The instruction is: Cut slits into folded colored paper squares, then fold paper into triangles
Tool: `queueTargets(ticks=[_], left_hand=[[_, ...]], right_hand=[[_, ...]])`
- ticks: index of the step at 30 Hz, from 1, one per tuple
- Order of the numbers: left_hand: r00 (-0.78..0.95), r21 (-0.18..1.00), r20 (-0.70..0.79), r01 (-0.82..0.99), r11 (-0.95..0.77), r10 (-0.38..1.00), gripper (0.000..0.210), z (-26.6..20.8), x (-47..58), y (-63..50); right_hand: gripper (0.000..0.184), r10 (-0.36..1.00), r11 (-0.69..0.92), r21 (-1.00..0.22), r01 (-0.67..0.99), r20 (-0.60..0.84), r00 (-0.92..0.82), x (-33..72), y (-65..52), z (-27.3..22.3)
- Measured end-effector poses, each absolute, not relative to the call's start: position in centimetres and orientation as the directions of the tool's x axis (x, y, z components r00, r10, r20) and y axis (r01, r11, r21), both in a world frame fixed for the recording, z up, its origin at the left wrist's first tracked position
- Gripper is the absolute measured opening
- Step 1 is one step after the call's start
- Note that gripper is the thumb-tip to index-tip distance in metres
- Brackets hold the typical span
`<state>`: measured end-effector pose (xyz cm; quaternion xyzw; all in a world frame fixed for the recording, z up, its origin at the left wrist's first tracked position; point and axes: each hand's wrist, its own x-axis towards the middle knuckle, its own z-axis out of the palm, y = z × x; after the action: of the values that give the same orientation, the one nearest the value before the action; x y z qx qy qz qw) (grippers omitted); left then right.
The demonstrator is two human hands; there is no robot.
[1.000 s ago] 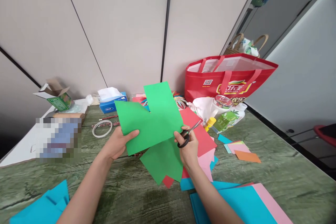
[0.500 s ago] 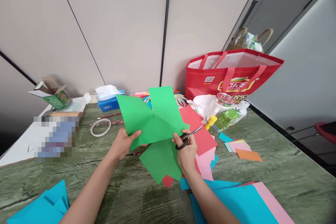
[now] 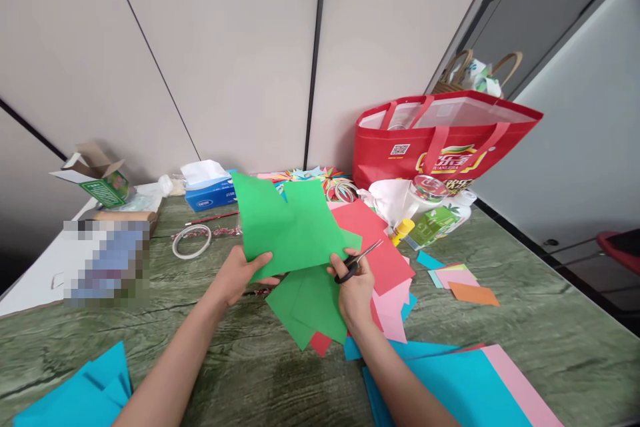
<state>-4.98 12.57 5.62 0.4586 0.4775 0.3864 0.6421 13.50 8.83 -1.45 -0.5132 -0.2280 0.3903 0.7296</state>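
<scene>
1. Green sheet (image 3: 300, 233): paper or thin card by its look, notched at its far side; held above the middle of the tabletop (image 3: 240, 373), short of the far edge.
2. Left hand (image 3: 235, 277): yours, pinching the sheet's near left corner, thumb on top.
3. Right hand (image 3: 357, 290): yours, gripping scissors (image 3: 353, 268) and seemingly pinching the near right corner; blades together, angled toward the tabletop's right edge.
4. Handling, judged: light, bendy, its left part bowed; likely to crease under hard fingers and tear from the notch.
5. Hold, advised: use flat thumbs at your two near corners, well away from the notch.
6. Loose green sheets (image 3: 315, 310): beneath, probably easily dragged if you brush them.
</scene>
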Motion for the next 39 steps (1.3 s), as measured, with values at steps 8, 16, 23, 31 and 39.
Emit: queueTargets(ticks=[8, 16, 23, 31, 39], left_hand=[[0.248, 0.987, -0.163, 0.048, 0.156, 0.955, 0.023, 7.0, -5.3, 12.0], [0.076, 0.975, -0.202, 0.115, 0.192, 0.976, 0.029, 5.4, -5.5, 13.2], [0.039, 0.964, -0.217, 0.164, 0.208, 0.975, 0.031, 5.5, -6.2, 13.4], [0.035, 0.972, -0.228, 0.063, 0.226, 0.973, 0.030, 6.4, -6.1, 13.3], [0.054, 0.954, -0.298, -0.023, 0.300, 0.953, 0.028, 6.2, -6.3, 13.4]], right_hand=[[0.033, 0.771, 0.200, -0.950, -0.240, 0.001, 0.637, 13.4, 8.4, -0.6], [0.036, 0.842, 0.090, -0.945, -0.314, -0.096, 0.531, 13.3, 8.7, -1.4], [0.037, 0.884, 0.040, -0.947, -0.318, -0.115, 0.453, 13.3, 8.6, -1.4], [0.034, 0.874, 0.104, -0.959, -0.263, -0.038, 0.484, 13.4, 8.1, 0.6], [0.022, 0.988, 0.097, -0.968, -0.233, 0.065, 0.141, 12.2, 5.7, 1.6]])
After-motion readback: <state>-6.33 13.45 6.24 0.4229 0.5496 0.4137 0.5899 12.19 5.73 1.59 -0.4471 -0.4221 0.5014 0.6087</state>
